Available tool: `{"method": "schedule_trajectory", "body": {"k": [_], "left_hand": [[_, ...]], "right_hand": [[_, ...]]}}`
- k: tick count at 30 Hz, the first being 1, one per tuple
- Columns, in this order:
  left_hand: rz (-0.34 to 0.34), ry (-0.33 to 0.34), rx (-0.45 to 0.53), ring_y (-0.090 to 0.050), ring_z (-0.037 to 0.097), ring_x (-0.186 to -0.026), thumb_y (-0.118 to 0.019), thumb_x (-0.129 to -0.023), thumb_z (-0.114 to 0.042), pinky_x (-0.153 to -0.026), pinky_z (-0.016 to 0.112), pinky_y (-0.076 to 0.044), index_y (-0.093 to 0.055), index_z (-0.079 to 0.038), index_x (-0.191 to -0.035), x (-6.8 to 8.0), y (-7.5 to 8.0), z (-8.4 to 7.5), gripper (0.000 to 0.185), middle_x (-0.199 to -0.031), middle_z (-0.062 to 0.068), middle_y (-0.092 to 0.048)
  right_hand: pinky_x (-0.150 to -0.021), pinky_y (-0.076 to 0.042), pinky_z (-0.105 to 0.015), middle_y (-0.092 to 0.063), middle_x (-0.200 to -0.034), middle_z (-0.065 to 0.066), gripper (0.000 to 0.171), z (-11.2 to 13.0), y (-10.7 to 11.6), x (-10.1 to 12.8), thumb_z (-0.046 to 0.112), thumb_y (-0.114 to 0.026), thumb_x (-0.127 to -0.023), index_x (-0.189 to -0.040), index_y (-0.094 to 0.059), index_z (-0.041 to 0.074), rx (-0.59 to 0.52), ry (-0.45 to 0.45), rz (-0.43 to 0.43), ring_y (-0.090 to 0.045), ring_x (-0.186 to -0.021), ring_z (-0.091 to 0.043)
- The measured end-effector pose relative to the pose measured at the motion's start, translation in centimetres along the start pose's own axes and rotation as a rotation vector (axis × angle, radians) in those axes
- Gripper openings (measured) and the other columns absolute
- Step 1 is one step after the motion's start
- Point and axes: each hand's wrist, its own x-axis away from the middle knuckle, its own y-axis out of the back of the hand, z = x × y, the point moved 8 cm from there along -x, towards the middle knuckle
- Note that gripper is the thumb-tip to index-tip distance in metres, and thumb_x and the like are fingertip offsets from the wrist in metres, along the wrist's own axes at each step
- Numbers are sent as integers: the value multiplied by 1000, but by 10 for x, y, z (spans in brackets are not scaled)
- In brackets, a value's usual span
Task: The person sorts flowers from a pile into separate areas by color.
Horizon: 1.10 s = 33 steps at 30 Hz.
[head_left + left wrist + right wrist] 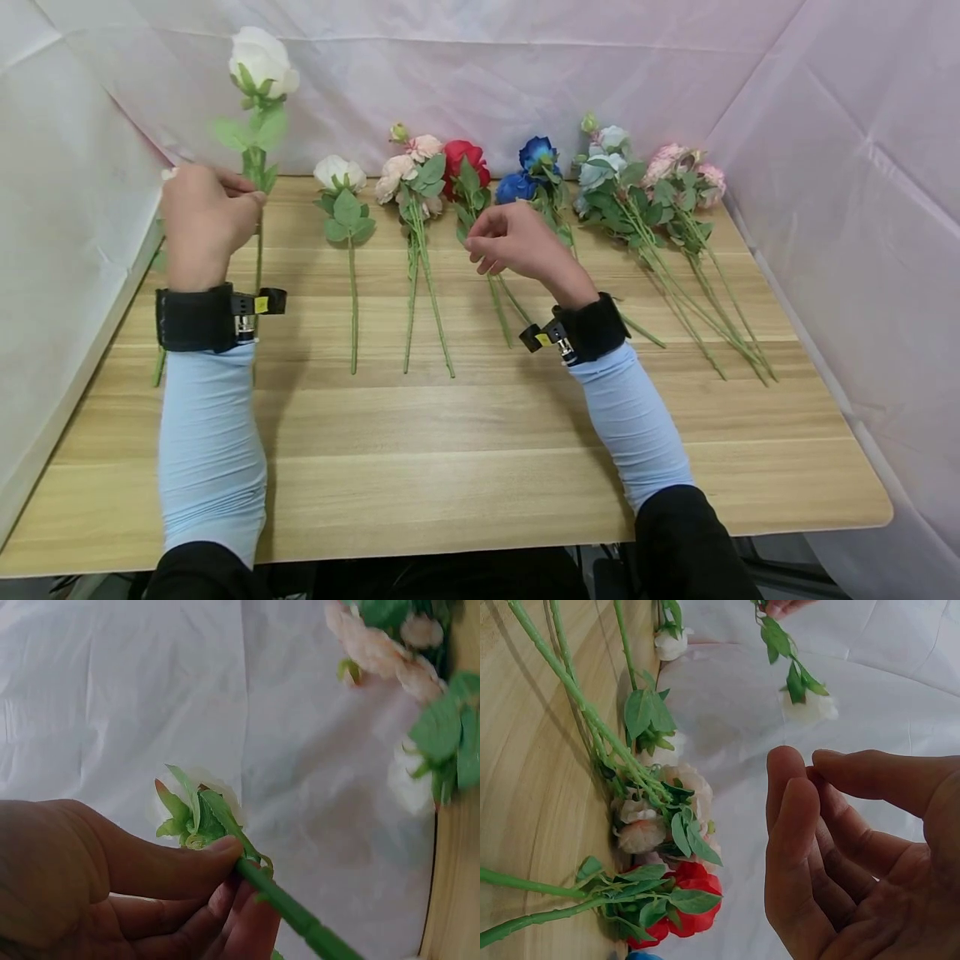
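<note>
Gripping a thin green stem, left hand (201,218) is holding the white rose (262,62) upright at the table's left edge, right hand (517,242) is hovering relaxed, empty, over the red rose (462,160), smooth pale wooden table (480,467), creased pinkish cloth (847,167) is draping behind.

light wooden table (465,467); artificial flower stems lying in row along far edge: white rose (341,173), red rose (463,158), blue roses (528,171).

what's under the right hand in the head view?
The right hand hovers over green stems of the red flower and blue flowers lying on the table. The stem parts right beneath the hand are hidden. It holds nothing.
</note>
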Motion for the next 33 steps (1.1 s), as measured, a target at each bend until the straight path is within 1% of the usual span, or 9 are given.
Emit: {"method": "schedule_trajectory", "body": {"k": [2,5,8,11,14,16,22,28,33], "left_hand": [[61,-38,21,-59,9,-76,-63,-100,-26,-68,28,-45,-74,-4,-125,3,-10,-13,35,-93,0,-73],[163,-101,75,-61,4,-71,-64,-101,-23,-65,25,-49,-73,-2,-124,13,-30,-36,32,-109,12,-75],[264,-147,121,-66,9,-76,-64,-101,-18,-65,23,-53,-72,-1,-123,25,-49,-58,29,-120,19,-72],[355,-176,176,-70,13,-79,-64,-102,-16,-67,23,-57,-70,0,-123,36,-67,-76,28,-121,20,-70],[447,-194,253,-74,18,-80,-65,-102,-13,-71,25,-62,-69,2,-124,47,-82,-89,28,-119,20,-69],[491,-213,282,-74,19,-81,-64,-102,-13,-73,27,-63,-69,2,-123,54,-90,-95,26,-116,19,-69],[567,-264,348,-75,24,-83,-64,-103,-11,-77,31,-64,-71,2,-116,68,-109,-110,19,-107,18,-70],[626,-242,405,-75,24,-84,-60,-104,-8,-79,32,-64,-67,2,-120,75,-121,-116,20,-110,19,-70],[645,-237,453,-75,24,-88,-57,-105,-7,-80,30,-64,-63,3,-126,78,-124,-119,24,-114,20,-68]], "right_hand": [[-73,-63,-35,-74,-97,-16,16,0,-1,0,19,-66,-102,-108,-72,5,-4,-4,5,-74,-84,-30],[-74,-63,-36,-74,-102,-20,17,-1,-3,1,20,-66,-103,-109,-72,5,-8,-7,8,-74,-89,-36],[-78,-63,-42,-74,-102,-21,17,0,-3,1,19,-65,-103,-109,-73,5,-12,-4,4,-74,-90,-38],[-78,-64,-44,-75,-96,-16,16,2,-4,2,19,-65,-103,-107,-74,6,-13,6,0,-75,-88,-37],[-76,-64,-41,-75,-94,-13,17,6,-7,2,19,-65,-103,-108,-75,6,-11,25,8,-75,-86,-35],[-74,-64,-39,-75,-94,-14,18,10,-10,1,21,-65,-103,-108,-75,7,-5,44,21,-76,-84,-33],[-70,-63,-40,-75,-95,-18,22,19,-20,0,26,-66,-103,-108,-76,7,-7,102,58,-75,-79,-31],[-67,-63,-38,-76,-90,-11,26,24,-28,2,29,-66,-103,-110,-76,7,-19,143,69,-75,-76,-29],[-66,-62,-38,-76,-89,-11,21,24,-27,4,26,-69,-101,-105,-76,7,-43,136,29,-75,-73,-26]]}}
